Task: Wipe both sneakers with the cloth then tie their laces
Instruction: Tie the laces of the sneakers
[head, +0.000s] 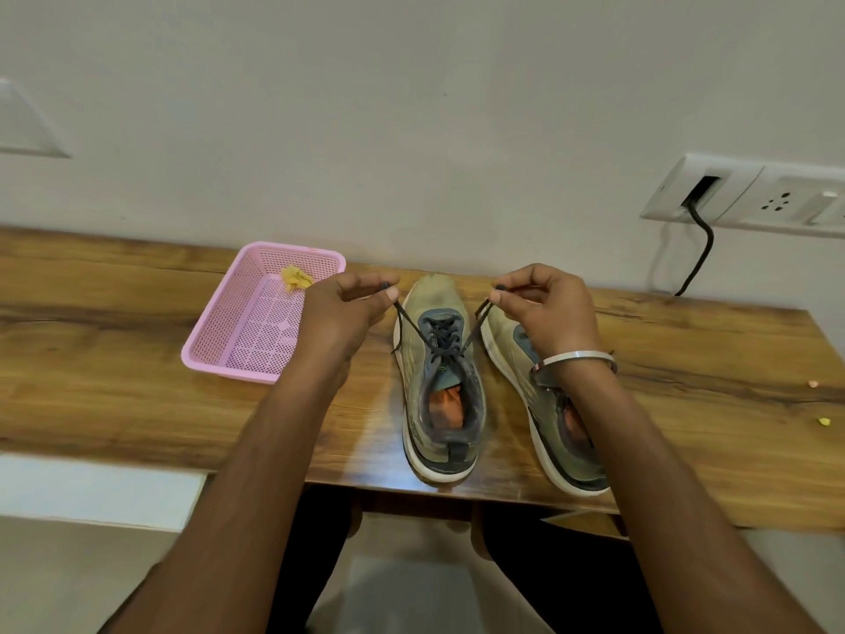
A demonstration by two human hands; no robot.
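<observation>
While the left hand (347,308) and the right hand (537,304) each pinch one end of the dark laces (439,340), pulled up and apart over the left sneaker (439,382), only the very tips are held, so a firm tug could slip them free. The right sneaker (548,404) stands just beside on the tabletop (137,359), its laces hidden under the right wrist and easily snagged; the yellow cloth (296,277) lies in the pink basket (219,354).

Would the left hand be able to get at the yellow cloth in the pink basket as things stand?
Probably not yet: the left hand pinches a lace end. Otherwise the cloth lies uncovered in the open basket beside it.
</observation>
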